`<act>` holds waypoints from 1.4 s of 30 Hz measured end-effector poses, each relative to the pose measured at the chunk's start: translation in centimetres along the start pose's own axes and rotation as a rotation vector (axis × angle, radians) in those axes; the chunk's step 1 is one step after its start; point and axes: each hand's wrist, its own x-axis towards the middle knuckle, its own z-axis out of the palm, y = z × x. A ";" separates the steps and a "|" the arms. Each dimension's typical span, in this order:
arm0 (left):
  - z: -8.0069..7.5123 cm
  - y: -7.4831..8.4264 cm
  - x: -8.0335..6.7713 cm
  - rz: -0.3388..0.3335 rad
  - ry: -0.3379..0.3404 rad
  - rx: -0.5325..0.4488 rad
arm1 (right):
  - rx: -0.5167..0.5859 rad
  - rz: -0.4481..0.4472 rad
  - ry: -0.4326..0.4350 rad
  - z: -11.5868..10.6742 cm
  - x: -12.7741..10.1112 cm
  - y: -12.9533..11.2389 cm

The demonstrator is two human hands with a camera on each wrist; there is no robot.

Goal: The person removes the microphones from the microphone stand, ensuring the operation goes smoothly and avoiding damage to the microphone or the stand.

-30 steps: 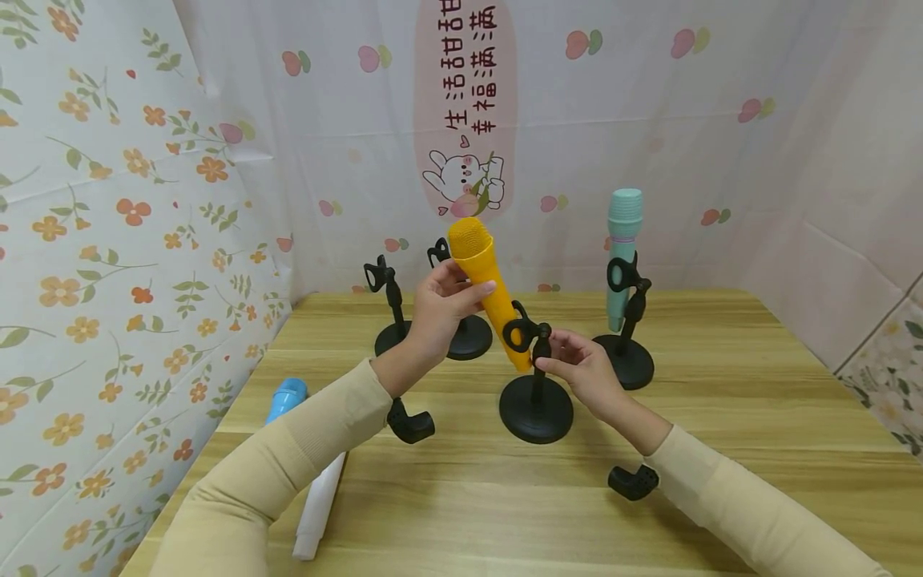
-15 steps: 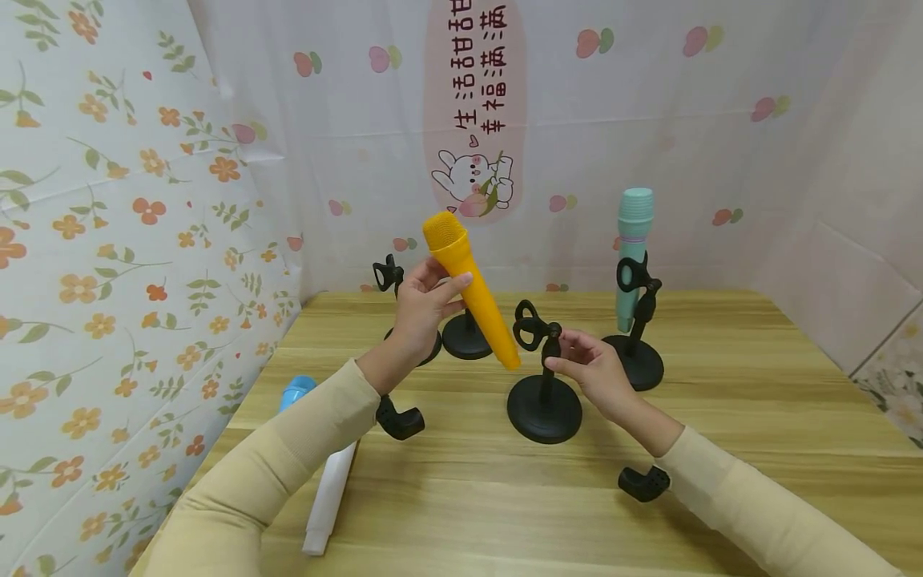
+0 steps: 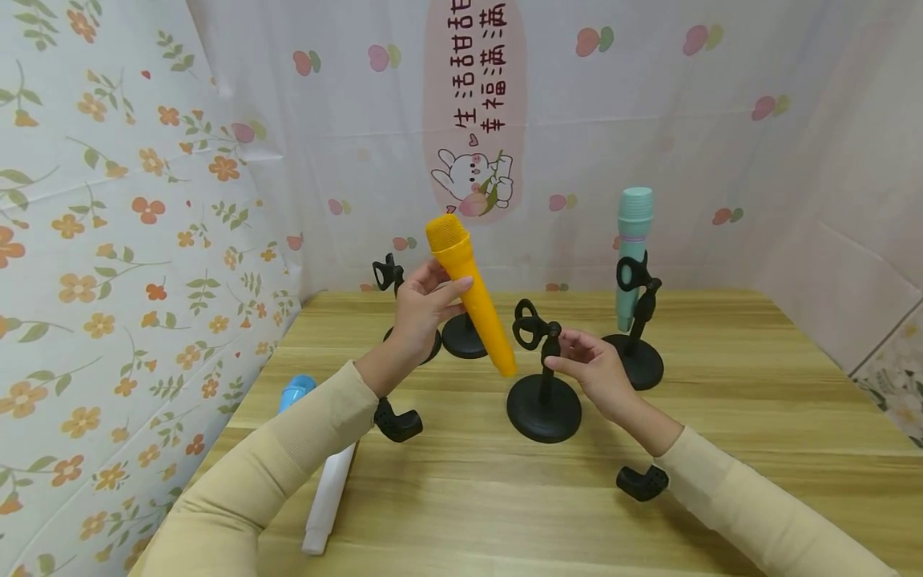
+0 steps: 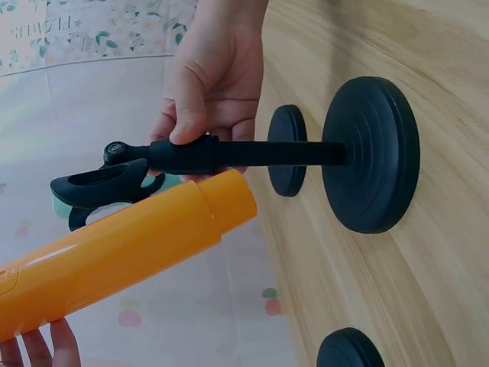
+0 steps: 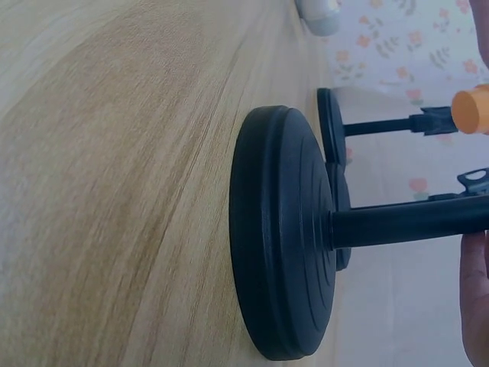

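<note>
We see a person in cream sleeves working at a wooden table (image 3: 721, 417) inside a booth hung with flowered and fruit-printed cloth. The left hand (image 3: 421, 308) holds an orange toy microphone (image 3: 472, 292) up off the table, fingers and thumb curled round the upper part of its body just under the rounded head. The microphone tilts, head up and to the left, its flat lower end hanging just beside the clip of a black stand (image 3: 543, 393). That end sits close to the clip but outside it; in the left wrist view the orange barrel (image 4: 130, 252) lies right next to the clip, and we cannot tell whether they touch. The right hand (image 3: 594, 369) pinches the stand's upright post just under the clip, thumb on one side and curled fingers on the other; the left wrist view shows the thumb (image 4: 187, 115) pressed on the thick upper sleeve of the post. The stand's round base (image 5: 283, 233) rests flat on the wood. Behind, to the right, a mint-green microphone (image 3: 632, 240) stands upright in the clip of another black stand. Two more black stands (image 3: 461, 336) with bare clips stand behind the left hand. At the left edge of the table lies a microphone with a white body and blue head (image 3: 320, 473). The black shapes (image 3: 642, 481) below each forearm are the wrist-worn cameras.
</note>
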 end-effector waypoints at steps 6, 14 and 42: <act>-0.1 -0.1 -0.2 -0.016 -0.002 0.019 | 0.001 -0.002 0.007 0.0 -0.2 -0.4; -0.1 0.0 -0.4 -0.040 0.002 0.046 | 0.006 -0.022 0.006 -0.1 -0.1 -0.3; -1.0 0.0 -1.5 -0.141 0.013 0.109 | 0.102 -0.027 0.032 -0.1 0.8 -1.7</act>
